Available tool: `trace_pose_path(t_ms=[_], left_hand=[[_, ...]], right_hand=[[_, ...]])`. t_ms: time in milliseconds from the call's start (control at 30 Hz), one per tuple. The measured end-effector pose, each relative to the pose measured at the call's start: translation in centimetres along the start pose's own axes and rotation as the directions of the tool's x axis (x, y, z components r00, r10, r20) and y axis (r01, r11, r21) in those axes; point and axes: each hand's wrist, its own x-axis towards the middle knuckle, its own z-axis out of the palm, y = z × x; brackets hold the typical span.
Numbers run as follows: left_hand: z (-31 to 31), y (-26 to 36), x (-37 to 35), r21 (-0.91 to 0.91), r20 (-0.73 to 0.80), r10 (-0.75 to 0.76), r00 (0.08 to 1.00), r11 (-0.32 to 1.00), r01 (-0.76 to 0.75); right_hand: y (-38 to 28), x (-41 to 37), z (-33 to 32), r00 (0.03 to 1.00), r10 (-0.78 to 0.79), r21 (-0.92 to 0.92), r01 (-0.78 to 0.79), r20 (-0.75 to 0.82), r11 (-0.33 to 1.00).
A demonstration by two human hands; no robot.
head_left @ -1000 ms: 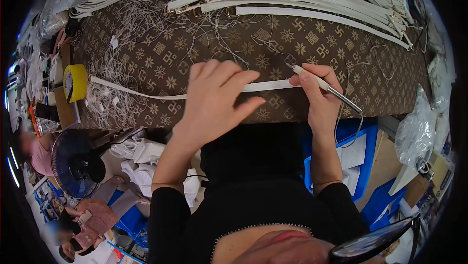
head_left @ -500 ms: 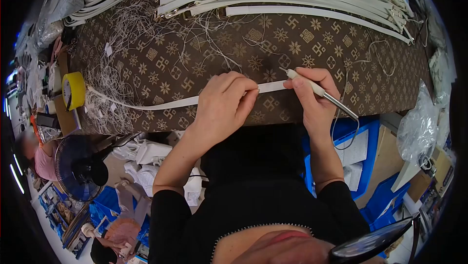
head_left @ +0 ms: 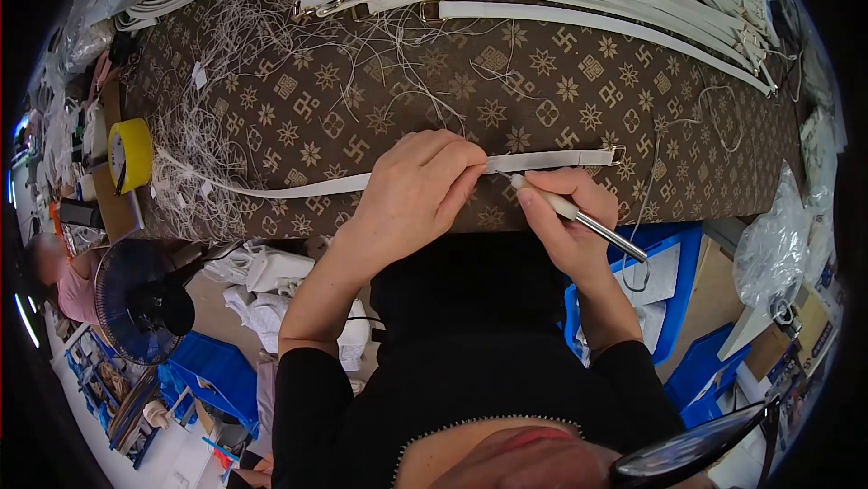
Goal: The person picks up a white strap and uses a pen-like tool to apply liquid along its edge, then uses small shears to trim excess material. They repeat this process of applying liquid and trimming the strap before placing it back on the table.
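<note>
A long white strap (head_left: 307,190) runs sideways across the patterned cloth, with a metal buckle (head_left: 618,155) at its right end. My left hand (head_left: 411,183) pinches the strap near its middle between thumb and fingers. In my right hand (head_left: 570,213) is a corded pen-shaped tool (head_left: 559,204) with a white grip, a silver rear part and a thin metal tip. That tip is right at the strap's lower edge, just right of my left fingertips. A thin cord (head_left: 635,283) loops from the tool's rear end.
Many white buckled straps (head_left: 579,14) lie at the back. Loose white threads (head_left: 212,109) cover the table's left side, near a yellow tape roll (head_left: 136,155). Below are a fan (head_left: 149,304) and a blue crate (head_left: 676,299); a clear plastic bag (head_left: 773,240) hangs at right. Another person is at far left.
My right hand has let go of the strap's right part, uncovering the buckle. It has moved left and down, bringing the tool's tip to the strap beside my left fingers.
</note>
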Motion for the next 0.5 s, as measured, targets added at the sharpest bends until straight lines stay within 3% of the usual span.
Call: trace_pose_path(t_ms=[100,200,500], left_hand=[[0.06,-0.03,-0.04,-0.001,-0.009,0.021,1.000,1.000,-0.021],[0.07,-0.02,-0.06,0.015,-0.007,0.021,1.000,1.000,-0.021],[-0.01,0.30,-0.06,0.032,0.005,0.013,1.000,0.999,-0.014]], right_hand=[[0.55,0.03,0.26,0.997,-0.078,-0.033,0.078,-0.009,0.996],[0.27,0.01,-0.11,0.995,-0.067,-0.042,0.070,0.069,0.997],[0.10,0.06,0.02,0.997,-0.049,-0.082,0.054,0.067,0.995]])
